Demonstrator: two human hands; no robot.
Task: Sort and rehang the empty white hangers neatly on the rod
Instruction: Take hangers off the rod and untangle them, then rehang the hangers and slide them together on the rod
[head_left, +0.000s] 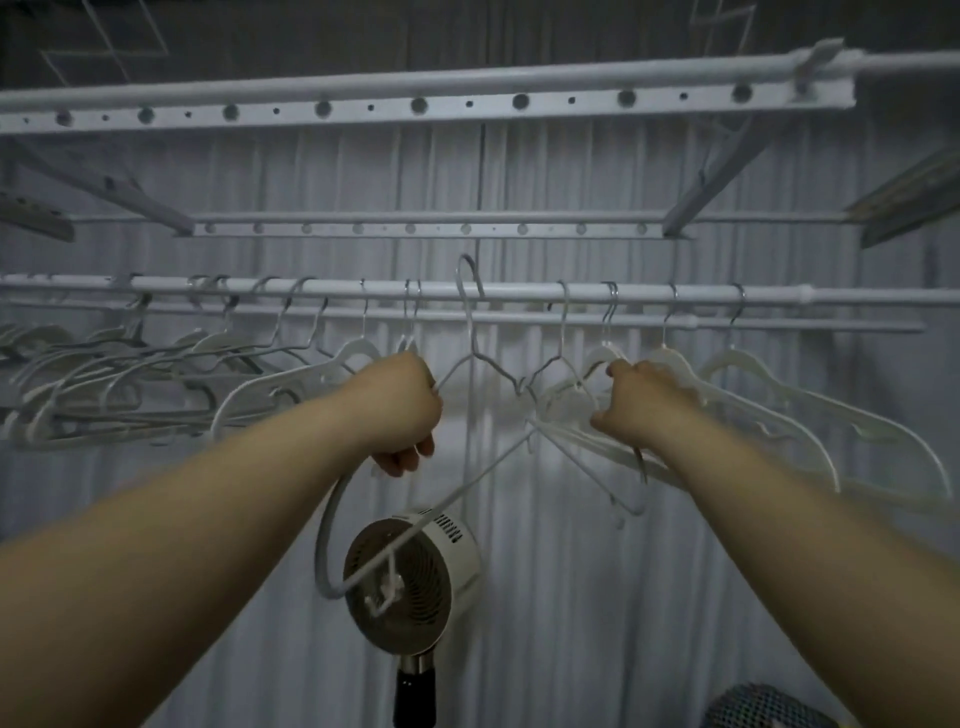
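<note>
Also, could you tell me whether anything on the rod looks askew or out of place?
Yes. The thin hanger gripped by the left hand is steeply tilted, its hook raised above the rod, its shoulder crossing the bundle in the right hand. The far-left hangers bunch unevenly.

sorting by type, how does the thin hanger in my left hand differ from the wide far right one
The thin hanger is slim and angular; the wide hanger is broad and curved. The thin hanger is gripped by the left hand, hook raised above the rod; the wide hanger hangs free from it. Both are white.
</note>
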